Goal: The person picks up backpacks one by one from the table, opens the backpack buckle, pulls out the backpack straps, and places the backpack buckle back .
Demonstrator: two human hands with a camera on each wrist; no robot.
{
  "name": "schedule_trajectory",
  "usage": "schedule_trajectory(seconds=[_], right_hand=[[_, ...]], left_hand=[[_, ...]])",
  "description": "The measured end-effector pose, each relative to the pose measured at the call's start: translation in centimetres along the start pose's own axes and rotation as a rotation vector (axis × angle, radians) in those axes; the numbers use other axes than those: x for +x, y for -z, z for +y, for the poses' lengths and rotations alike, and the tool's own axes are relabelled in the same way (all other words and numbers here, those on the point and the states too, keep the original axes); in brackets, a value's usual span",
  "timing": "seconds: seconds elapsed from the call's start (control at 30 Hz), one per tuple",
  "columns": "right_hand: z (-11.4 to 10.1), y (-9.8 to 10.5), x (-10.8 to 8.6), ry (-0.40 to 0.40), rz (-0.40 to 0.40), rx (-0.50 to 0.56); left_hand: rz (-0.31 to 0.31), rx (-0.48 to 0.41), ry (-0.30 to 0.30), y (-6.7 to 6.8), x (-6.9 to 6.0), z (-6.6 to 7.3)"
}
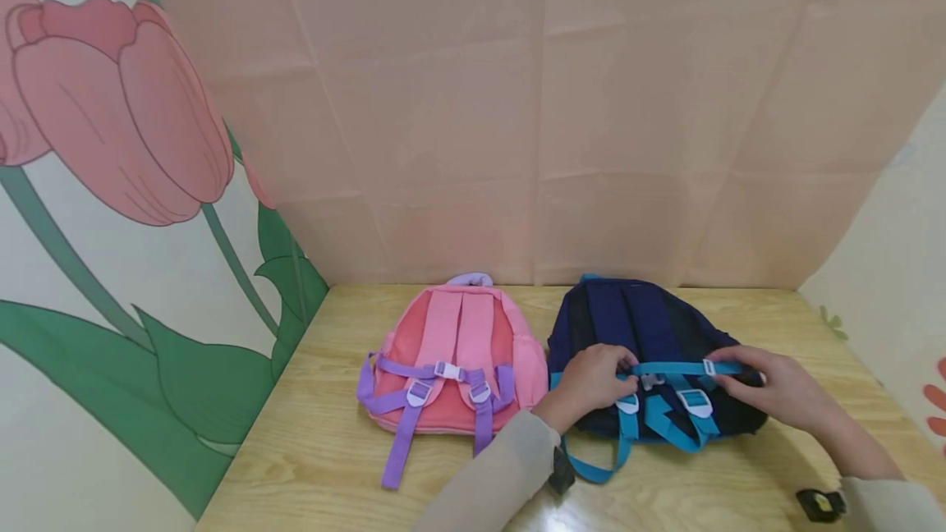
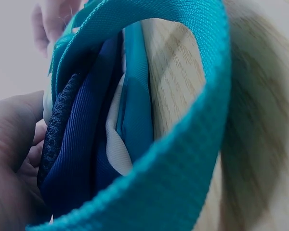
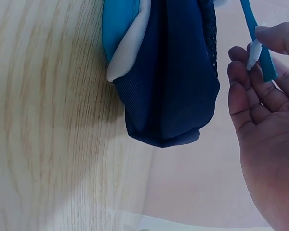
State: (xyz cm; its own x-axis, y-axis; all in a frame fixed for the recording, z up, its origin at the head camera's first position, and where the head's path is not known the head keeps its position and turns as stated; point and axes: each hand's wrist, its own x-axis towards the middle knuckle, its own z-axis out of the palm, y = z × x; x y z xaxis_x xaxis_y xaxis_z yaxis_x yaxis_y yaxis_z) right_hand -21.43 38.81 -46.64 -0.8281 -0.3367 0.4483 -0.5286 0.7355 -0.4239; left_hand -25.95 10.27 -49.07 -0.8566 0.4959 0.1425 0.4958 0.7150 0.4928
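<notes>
Backpack: the navy backpack (image 1: 639, 310) lay on the counter (image 1: 296, 450), right beside the pink backpack (image 1: 476, 327), straps upward.
Handling: its cloth looked soft and light, likely to sag or slide when tugged; the blue strap (image 1: 668, 369) seemed limp, the white slider (image 1: 709, 368) stiff and perhaps slippery.
Where to hold: the strap's two ends, best beside the hard plastic.
Left hand: (image 1: 594, 380) it pinched the strap's near end.
Right hand: (image 1: 783, 384) thumb and fingers gripped the strap at the slider.
Left wrist view: a webbing loop (image 2: 214, 106) arched close by, and pale trim (image 2: 116, 139) showed, hidden from the head view.
Right wrist view: it alone revealed the right palm.
</notes>
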Motion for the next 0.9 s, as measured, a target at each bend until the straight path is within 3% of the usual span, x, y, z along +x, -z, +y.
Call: schedule_trajectory(seconds=[0.43, 0.9], right_hand=[[0.8, 0.1, -0.4, -0.004, 0.005, 0.02], [1.3, 0.4, -0.7, -0.062, -0.024, 0.031]], left_hand=[[0.014, 0.021, 0.01, -0.1, -0.1, 0.2], [0.04, 0.051, 0.005, -0.3, -0.2, 0.3]])
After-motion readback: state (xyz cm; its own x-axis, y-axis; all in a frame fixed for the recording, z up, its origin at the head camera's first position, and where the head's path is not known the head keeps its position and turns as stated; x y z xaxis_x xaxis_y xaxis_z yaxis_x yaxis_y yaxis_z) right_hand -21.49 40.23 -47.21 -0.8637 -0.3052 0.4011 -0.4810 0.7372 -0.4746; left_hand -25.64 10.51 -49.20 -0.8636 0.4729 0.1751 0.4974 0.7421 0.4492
